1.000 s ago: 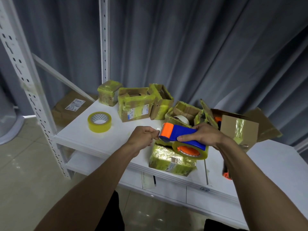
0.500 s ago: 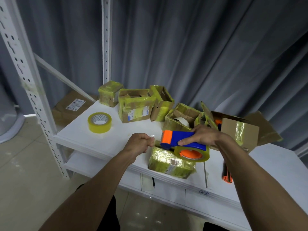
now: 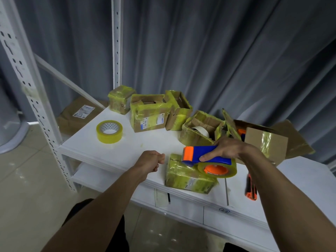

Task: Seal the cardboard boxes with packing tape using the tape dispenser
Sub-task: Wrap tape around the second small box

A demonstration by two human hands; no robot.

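Head view: the right hand clasps the blue-and-orange tape dispenser from above, with the thumb along its near side. The dispenser's orange nose points away from the palm toward the left hand. Directly beneath the grip lies a taped box, wrapped in yellowish tape and sitting at the near edge of the white table. The dispenser's roll hangs just over the top of this box. The left hand is curled into a loose fist just beyond the dispenser's nose, apart from it; whether it pinches a tape end cannot be told. Open tabletop runs from that fist out to a spare tape roll, well apart from the grip. Behind the grip, close to the knuckles, an open box with a white roll inside crowds the far side. Three more taped boxes stand farther back. On the wrist side a larger carton with loose flaps sits near the forearm. An orange-and-black cutter lies below the forearm, near the table's front edge.
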